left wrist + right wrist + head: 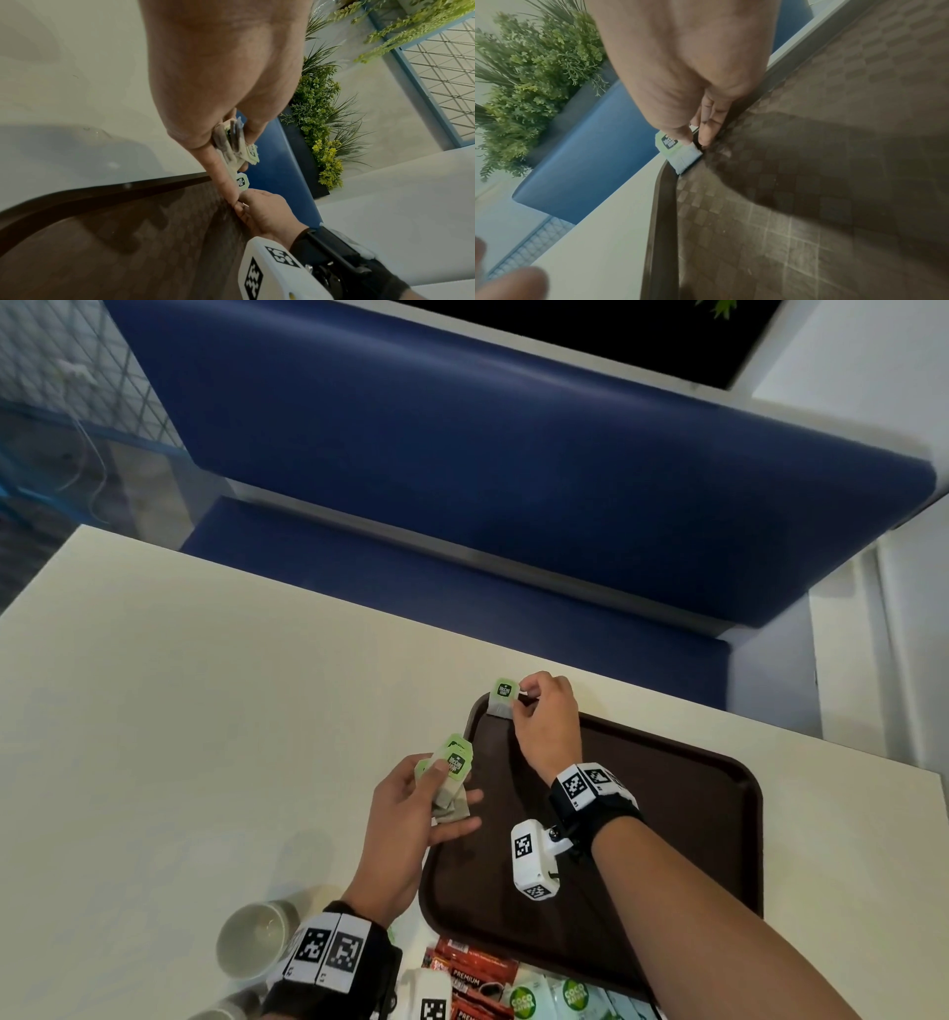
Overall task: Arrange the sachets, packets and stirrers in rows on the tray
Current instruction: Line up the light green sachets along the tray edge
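Observation:
A dark brown tray (pixel 667 793) lies on the cream table. My right hand (pixel 544 716) pinches a green-tagged tea bag (pixel 502 697) at the tray's far left corner; in the right wrist view the tea bag (pixel 680 156) touches the tray rim (pixel 662 203). My left hand (pixel 411 814) holds a small stack of tea bags (pixel 451 778) just left of the tray, thumb on top. In the left wrist view the stack (pixel 231 142) sits between thumb and fingers, and the right hand (pixel 264 211) shows beyond.
Red "Premium" sachets (pixel 472 973) and green-and-white "Coco" packets (pixel 560 994) lie at the tray's near edge. Grey cups (pixel 254 937) stand at the near left. A blue bench (pixel 513 505) runs behind the table. Plants (pixel 321 121) line the wall.

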`<control>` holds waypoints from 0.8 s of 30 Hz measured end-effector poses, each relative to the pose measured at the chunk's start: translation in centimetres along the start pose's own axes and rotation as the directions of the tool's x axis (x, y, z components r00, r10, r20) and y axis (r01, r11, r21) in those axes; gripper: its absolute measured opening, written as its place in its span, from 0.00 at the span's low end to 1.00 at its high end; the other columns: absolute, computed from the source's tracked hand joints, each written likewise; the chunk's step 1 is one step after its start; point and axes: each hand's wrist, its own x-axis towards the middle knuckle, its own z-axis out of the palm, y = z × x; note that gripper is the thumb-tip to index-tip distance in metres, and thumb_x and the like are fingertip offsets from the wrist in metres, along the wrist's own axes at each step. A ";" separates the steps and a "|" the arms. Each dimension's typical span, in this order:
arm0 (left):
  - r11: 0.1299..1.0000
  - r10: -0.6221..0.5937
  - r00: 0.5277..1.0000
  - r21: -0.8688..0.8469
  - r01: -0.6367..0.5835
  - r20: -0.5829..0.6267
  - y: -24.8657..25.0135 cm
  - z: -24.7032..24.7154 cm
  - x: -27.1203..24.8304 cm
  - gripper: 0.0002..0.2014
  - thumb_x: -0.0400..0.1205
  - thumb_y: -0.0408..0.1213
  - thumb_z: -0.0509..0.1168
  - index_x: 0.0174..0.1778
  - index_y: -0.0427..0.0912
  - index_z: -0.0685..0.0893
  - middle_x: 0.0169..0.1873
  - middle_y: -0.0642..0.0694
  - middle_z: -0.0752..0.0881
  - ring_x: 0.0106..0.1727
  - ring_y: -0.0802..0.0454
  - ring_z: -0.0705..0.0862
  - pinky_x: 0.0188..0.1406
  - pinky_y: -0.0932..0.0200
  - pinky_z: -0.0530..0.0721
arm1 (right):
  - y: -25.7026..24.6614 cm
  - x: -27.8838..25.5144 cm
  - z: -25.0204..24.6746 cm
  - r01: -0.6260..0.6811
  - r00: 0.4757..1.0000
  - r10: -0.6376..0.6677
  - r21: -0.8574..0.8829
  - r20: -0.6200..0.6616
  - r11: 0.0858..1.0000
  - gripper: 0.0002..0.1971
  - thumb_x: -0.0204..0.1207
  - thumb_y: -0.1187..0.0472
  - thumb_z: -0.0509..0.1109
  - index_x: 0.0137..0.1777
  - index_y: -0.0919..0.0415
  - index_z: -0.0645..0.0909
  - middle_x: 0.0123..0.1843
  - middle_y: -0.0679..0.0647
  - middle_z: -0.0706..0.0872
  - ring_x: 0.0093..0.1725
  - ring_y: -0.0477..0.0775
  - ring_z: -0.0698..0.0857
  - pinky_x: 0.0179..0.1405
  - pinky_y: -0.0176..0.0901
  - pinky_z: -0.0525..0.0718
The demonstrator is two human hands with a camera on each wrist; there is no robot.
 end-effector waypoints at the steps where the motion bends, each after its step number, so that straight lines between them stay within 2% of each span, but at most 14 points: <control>1: 1.000 0.000 1.000 0.001 0.000 0.001 0.0 0.1 0.0 0.12 0.94 0.37 0.65 0.69 0.36 0.85 0.57 0.36 0.95 0.56 0.35 0.96 0.61 0.24 0.91 | 0.0 0.0 0.0 -0.001 1.000 0.001 -0.003 -0.002 1.000 0.12 0.84 0.65 0.75 0.64 0.56 0.81 0.62 0.53 0.79 0.54 0.51 0.86 0.57 0.41 0.86; 7: 1.000 0.002 1.000 -0.022 -0.002 0.007 0.1 0.3 0.1 0.12 0.94 0.38 0.65 0.69 0.36 0.85 0.56 0.37 0.95 0.57 0.35 0.96 0.61 0.25 0.91 | -0.3 -0.2 -0.6 -0.013 0.999 0.012 -0.024 -0.051 1.000 0.11 0.84 0.65 0.73 0.64 0.58 0.81 0.63 0.53 0.78 0.55 0.52 0.85 0.56 0.41 0.84; 10: 0.999 0.006 1.000 -0.049 -0.005 0.017 0.4 0.4 0.0 0.12 0.94 0.37 0.65 0.69 0.36 0.86 0.57 0.36 0.95 0.57 0.34 0.96 0.62 0.26 0.91 | -1.1 -1.0 -1.4 -0.007 0.995 0.012 0.055 -0.103 0.998 0.08 0.84 0.62 0.74 0.61 0.54 0.83 0.59 0.51 0.81 0.52 0.49 0.86 0.54 0.43 0.87; 11: 0.998 0.009 1.000 -0.057 -0.008 0.023 0.6 0.5 -0.1 0.12 0.94 0.37 0.65 0.69 0.36 0.86 0.57 0.36 0.95 0.57 0.34 0.96 0.61 0.26 0.91 | -1.6 -1.5 -1.9 -0.011 0.997 0.021 0.133 -0.079 0.991 0.06 0.84 0.60 0.75 0.58 0.53 0.84 0.55 0.50 0.84 0.49 0.47 0.86 0.51 0.41 0.87; 13: 0.998 0.017 0.999 -0.067 -0.015 0.031 0.8 0.7 -0.2 0.12 0.93 0.36 0.66 0.68 0.35 0.86 0.59 0.36 0.95 0.57 0.34 0.96 0.59 0.27 0.93 | -2.8 -3.0 -3.1 -0.092 0.991 0.057 0.318 0.118 0.943 0.06 0.83 0.52 0.77 0.56 0.50 0.87 0.51 0.48 0.89 0.46 0.44 0.88 0.47 0.37 0.85; 15: 0.996 0.032 0.999 -0.079 -0.029 0.037 1.0 0.9 -0.3 0.11 0.93 0.36 0.67 0.68 0.35 0.86 0.58 0.37 0.95 0.57 0.35 0.96 0.56 0.31 0.95 | -3.8 -4.6 -4.1 -0.202 0.934 0.057 0.389 0.353 0.899 0.13 0.81 0.44 0.78 0.56 0.51 0.89 0.49 0.50 0.93 0.43 0.44 0.89 0.44 0.40 0.85; 16: 0.996 0.043 0.998 -0.084 -0.040 0.041 1.1 0.9 -0.4 0.11 0.92 0.35 0.68 0.67 0.34 0.86 0.58 0.36 0.95 0.57 0.35 0.96 0.55 0.33 0.96 | -4.1 -5.4 -4.4 -0.227 0.908 0.045 0.400 0.416 0.888 0.15 0.79 0.43 0.80 0.57 0.52 0.89 0.50 0.52 0.93 0.42 0.46 0.89 0.43 0.42 0.85; 20: 0.992 0.076 0.997 -0.100 -0.072 0.030 1.1 1.2 -0.6 0.11 0.90 0.36 0.71 0.66 0.34 0.88 0.58 0.34 0.94 0.56 0.38 0.96 0.53 0.39 0.97 | -4.5 -7.6 -5.0 -0.242 0.890 0.015 0.444 0.455 0.863 0.19 0.73 0.50 0.86 0.59 0.57 0.87 0.50 0.56 0.95 0.48 0.57 0.95 0.45 0.43 0.88; 24: 0.988 0.047 0.999 -0.147 -0.042 0.026 1.0 1.2 -0.7 0.13 0.92 0.40 0.69 0.64 0.34 0.89 0.59 0.31 0.93 0.61 0.34 0.94 0.58 0.30 0.95 | -4.4 -8.0 -5.3 -0.239 0.900 0.015 0.463 0.436 0.853 0.14 0.74 0.59 0.86 0.57 0.58 0.88 0.50 0.60 0.94 0.52 0.63 0.94 0.44 0.40 0.88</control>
